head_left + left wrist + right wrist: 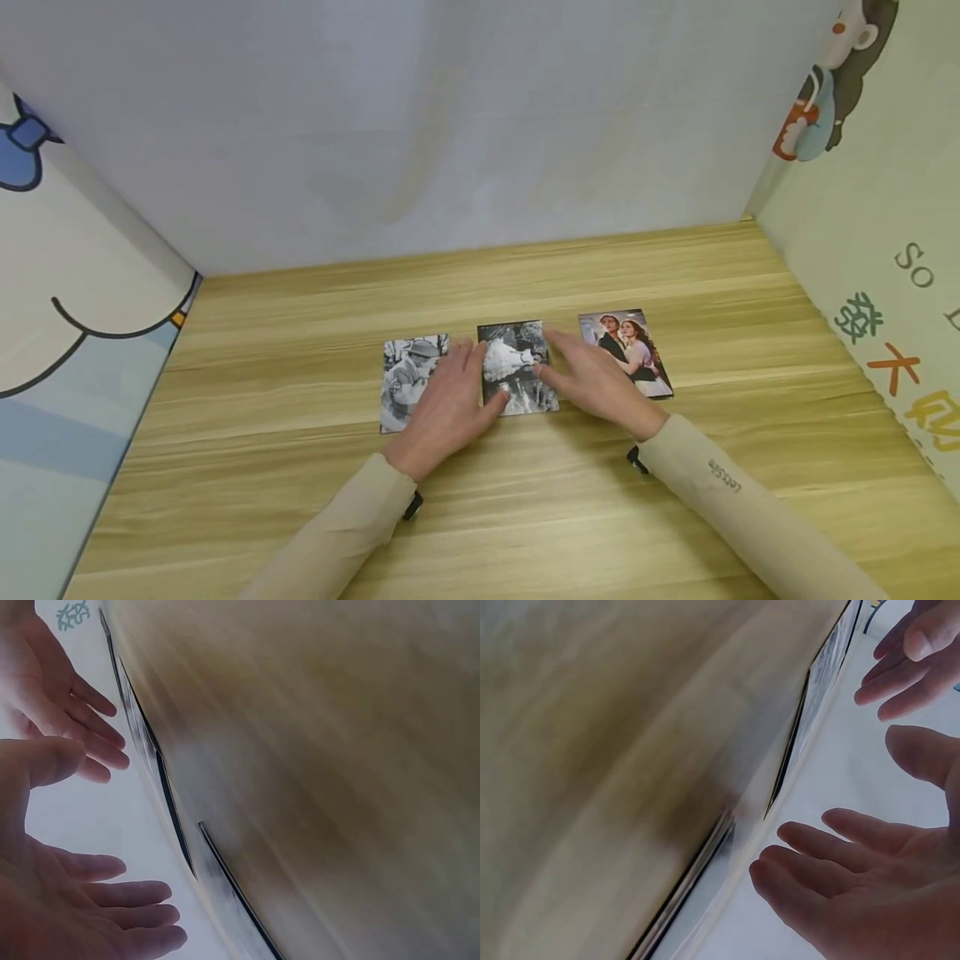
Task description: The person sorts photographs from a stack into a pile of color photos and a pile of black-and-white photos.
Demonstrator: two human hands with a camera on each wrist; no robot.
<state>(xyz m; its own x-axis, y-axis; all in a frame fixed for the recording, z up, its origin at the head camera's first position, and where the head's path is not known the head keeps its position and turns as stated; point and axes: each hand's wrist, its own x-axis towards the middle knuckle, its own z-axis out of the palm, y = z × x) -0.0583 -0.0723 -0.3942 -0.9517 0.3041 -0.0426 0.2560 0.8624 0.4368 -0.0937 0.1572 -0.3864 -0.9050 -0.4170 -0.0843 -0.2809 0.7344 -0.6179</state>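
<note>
Three picture cards lie face up in a row on the wooden table (300, 492). The middle one is a black-and-white card (517, 362) showing a white dress; my two hands are on either side of it. My left hand (450, 404) is over the right part of another black-and-white card (397, 396) with a figure in a hat. My right hand (596, 387) is between the middle card and a colour card (636, 350) showing a couple, hiding its lower left. Both wrist views show the left hand (90, 892) and right hand (862, 877) raised off the cards, fingers extended, holding nothing.
A pale wall (315, 167) rises behind the table's back edge. Printed panels flank it: a cartoon panel (97, 250) on the left and a green panel (840, 233) with lettering on the right. In the right wrist view, the nearest card edge (682, 896) looks layered.
</note>
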